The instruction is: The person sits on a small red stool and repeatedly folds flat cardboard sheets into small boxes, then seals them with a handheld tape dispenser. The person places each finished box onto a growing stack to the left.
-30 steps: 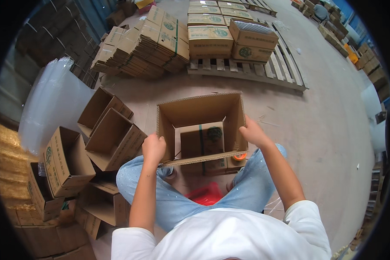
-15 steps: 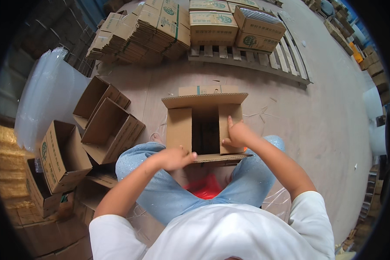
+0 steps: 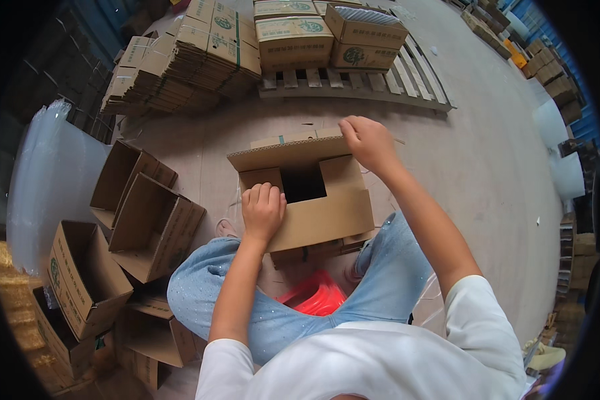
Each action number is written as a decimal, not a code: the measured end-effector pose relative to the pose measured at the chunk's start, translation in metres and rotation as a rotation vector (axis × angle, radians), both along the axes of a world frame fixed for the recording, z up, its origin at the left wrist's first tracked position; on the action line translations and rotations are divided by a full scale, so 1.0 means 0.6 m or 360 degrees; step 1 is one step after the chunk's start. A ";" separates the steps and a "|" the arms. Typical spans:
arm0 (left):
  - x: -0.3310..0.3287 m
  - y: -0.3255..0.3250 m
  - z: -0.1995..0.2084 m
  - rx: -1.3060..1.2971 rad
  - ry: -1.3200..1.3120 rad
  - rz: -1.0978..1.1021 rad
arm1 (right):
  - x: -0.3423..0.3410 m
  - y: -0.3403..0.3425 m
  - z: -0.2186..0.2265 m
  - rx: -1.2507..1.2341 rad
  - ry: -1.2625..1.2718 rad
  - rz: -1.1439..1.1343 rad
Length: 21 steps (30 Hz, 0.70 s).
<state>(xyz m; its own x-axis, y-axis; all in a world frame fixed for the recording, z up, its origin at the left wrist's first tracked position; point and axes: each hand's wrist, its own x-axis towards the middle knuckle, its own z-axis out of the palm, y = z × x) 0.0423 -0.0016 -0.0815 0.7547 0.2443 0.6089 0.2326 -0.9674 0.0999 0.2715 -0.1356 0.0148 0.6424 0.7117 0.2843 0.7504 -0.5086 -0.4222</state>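
Note:
A brown cardboard box (image 3: 321, 222) stands in front of me between my knees, its top partly open around a dark inside. Its two side flaps are folded inward, and the near flap slants over them. My left hand (image 3: 263, 208) has its fingers curled over the left end of the near flap, beside the left side flap. At the far right corner, my right hand (image 3: 372, 141) grips the raised far flap (image 3: 290, 152). A bright red thing (image 3: 317, 295) shows below the box between my legs; its kind is unclear.
Several open cardboard boxes (image 3: 157, 227) cluster at my left, near clear plastic sheeting (image 3: 53, 180). Flattened cartons (image 3: 213, 50) are stacked at the far left. Packed cartons (image 3: 295, 43) stand on a wooden pallet (image 3: 353, 90) ahead. White rolls (image 3: 553, 123) line the far right.
The near flap has folded inward over the side flaps. My right hand has gone from the right side flap to the far flap's corner. My left hand has moved up along the near flap.

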 end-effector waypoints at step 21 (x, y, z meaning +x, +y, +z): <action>0.028 0.045 -0.039 -0.0525 0.0599 0.0262 | -0.063 -0.186 -0.290 0.0347 0.1425 -0.0819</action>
